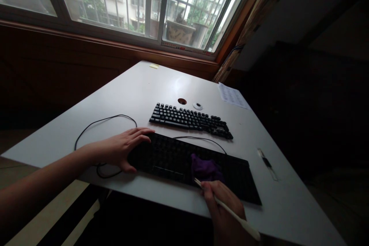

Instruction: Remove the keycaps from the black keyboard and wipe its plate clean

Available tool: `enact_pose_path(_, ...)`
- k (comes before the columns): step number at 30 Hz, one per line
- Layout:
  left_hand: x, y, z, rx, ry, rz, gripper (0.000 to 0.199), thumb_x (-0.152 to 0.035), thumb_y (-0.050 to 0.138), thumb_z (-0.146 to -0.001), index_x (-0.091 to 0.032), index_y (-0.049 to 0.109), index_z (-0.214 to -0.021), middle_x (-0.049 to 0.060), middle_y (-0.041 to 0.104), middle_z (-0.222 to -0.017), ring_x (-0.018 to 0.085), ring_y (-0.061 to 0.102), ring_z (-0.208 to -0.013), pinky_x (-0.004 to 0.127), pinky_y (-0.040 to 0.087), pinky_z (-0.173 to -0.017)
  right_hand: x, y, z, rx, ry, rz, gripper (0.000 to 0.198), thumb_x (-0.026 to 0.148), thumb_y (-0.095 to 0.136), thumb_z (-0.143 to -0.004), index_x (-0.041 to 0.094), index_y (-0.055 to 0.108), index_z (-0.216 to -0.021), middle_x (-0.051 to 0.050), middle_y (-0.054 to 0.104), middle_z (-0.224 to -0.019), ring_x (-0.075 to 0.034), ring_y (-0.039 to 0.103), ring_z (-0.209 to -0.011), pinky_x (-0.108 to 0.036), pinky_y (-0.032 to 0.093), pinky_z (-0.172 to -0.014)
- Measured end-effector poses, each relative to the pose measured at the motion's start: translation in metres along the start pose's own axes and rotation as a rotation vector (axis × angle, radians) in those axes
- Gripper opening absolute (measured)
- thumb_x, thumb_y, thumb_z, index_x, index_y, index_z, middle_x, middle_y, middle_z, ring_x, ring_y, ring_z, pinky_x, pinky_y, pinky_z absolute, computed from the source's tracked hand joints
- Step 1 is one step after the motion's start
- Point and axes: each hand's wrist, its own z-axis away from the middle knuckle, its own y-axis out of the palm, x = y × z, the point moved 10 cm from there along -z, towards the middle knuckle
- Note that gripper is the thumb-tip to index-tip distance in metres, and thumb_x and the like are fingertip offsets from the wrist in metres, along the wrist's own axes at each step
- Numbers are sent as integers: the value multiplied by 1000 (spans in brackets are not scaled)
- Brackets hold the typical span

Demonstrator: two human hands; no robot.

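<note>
A black keyboard base (170, 155) lies slantwise near the table's front edge, its surface too dark to make out fully. My left hand (127, 146) is spread over its left end, thumb at the near edge and fingers toward the far edge. A crumpled purple cloth (206, 168) rests on the keyboard base, right of the middle. Beside the cloth, my right hand (223, 205) is closed around a slim white tool (235, 217) with a thicker handle end. The tool's narrow tip points at the keyboard's near edge by the cloth.
Behind the base, black keycaps (187, 119) lie in keyboard-shaped rows on the white table (109, 103). A black cable (98, 121) loops at left. A round hole (182, 101), white ring (197, 106), printed paper (233, 95) and clear-and-black tool (267, 163) are also there.
</note>
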Motion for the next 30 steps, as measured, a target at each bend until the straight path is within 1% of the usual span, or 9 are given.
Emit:
enact_pose_path(3,-1,-1,0,-5,10,6,91,-42,91,-62,-20,45,-138,19,34,-159,42,38,-141,58,42,-113,-2,1,-2,-12,15,-6,18,21,49,-104,21,65,-94,-1,67,-78,-15,66,-71,-27,51,-70)
enact_pose_path(5,-1,-1,0,-7,11,10,91,-42,91,-62,-20,46,-138,19,35,-158,42,38,-141,57,43,-113,-3,2,-2,-14,13,-8,18,20,49,-104,21,66,-98,-1,68,-80,-15,67,-73,-27,51,-70)
enact_pose_path(9,1,0,0,-11,-2,11,93,-41,91,-61,-20,44,-139,19,35,-158,42,38,-141,57,43,-113,-1,0,-1,11,14,-18,26,21,49,-103,22,62,-81,1,62,-69,-14,63,-62,-26,49,-62)
enact_pose_path(11,2,1,0,-4,-7,12,94,-40,91,-61,-21,44,-139,19,34,-159,42,38,-141,58,42,-113,-3,-1,-2,24,39,-25,28,22,49,-103,22,61,-78,2,61,-67,-14,63,-60,-26,49,-61)
enact_pose_path(15,0,-1,1,-17,11,26,91,-40,91,-61,-21,46,-138,19,35,-158,42,39,-141,57,42,-114,-2,0,-2,1,34,-23,19,19,49,-103,22,67,-98,-1,69,-82,-16,69,-75,-27,53,-72)
enact_pose_path(17,0,-1,1,-22,16,27,91,-40,91,-61,-21,46,-138,19,36,-158,43,39,-141,57,42,-114,-1,2,-1,-15,13,-10,18,18,50,-103,22,67,-103,-2,70,-85,-17,69,-77,-28,53,-74)
enact_pose_path(22,3,1,2,-19,20,1,94,-43,92,-60,-21,45,-139,20,35,-158,44,37,-142,59,41,-114,-6,3,2,1,45,-21,24,21,49,-103,22,65,-86,0,65,-71,-15,65,-65,-27,50,-64)
enact_pose_path(27,3,4,2,-6,23,-23,95,-43,91,-61,-20,43,-140,20,33,-160,43,35,-143,58,41,-114,-9,1,4,-32,52,-36,18,23,50,-103,22,67,-97,-2,70,-82,-16,69,-74,-26,52,-71)
enact_pose_path(30,3,2,2,-19,25,-19,96,-43,92,-59,-20,44,-139,20,34,-159,43,36,-142,59,41,-114,-14,4,6,-22,83,-22,23,24,49,-104,22,67,-90,-2,68,-75,-16,67,-69,-27,51,-66)
